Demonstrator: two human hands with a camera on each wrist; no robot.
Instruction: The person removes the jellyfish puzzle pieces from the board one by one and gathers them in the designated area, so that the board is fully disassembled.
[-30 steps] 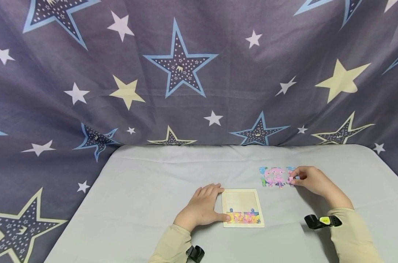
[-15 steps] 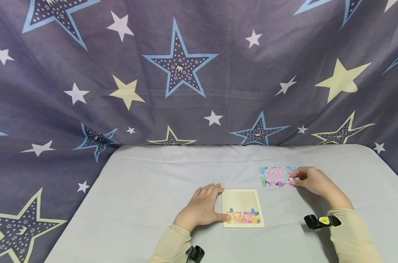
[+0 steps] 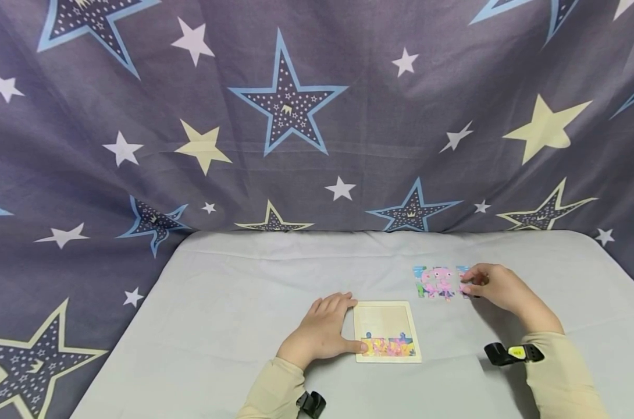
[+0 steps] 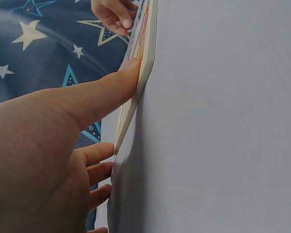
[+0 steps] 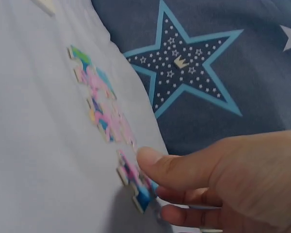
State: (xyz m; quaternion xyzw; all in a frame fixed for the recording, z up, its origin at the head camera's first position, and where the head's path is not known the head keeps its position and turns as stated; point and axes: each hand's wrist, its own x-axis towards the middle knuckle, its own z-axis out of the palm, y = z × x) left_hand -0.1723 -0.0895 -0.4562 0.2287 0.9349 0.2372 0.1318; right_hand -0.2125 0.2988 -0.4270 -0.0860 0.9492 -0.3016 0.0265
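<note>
A square wooden puzzle tray [image 3: 382,319] lies in the middle of the table, its bottom row filled with yellow and pink jigsaw pieces [image 3: 390,347]. My left hand [image 3: 322,334] spreads along the tray's left edge; the thumb rests on the lower left corner and the straight fingers touch the side. Farther right, pink and blue jigsaw pieces [image 3: 440,281] lie flat in groups. Over the rightmost jigsaw pieces [image 5: 133,180] is my right hand [image 3: 497,288], thumb and fingertips slightly apart just above them. These fingers partly hide that group in the head view.
The pale cloth-covered table [image 3: 233,291] meets a dark star-patterned curtain [image 3: 317,169] at the back. Each forearm wears a black strap, including the right strap [image 3: 515,352]. Beige sleeves [image 3: 563,372] reach in from the front.
The pink jigsaw piece between my right thumb and forefinger has gone down among the rightmost pieces, and the fingertips have parted from it. My left hand and the tray stay still.
</note>
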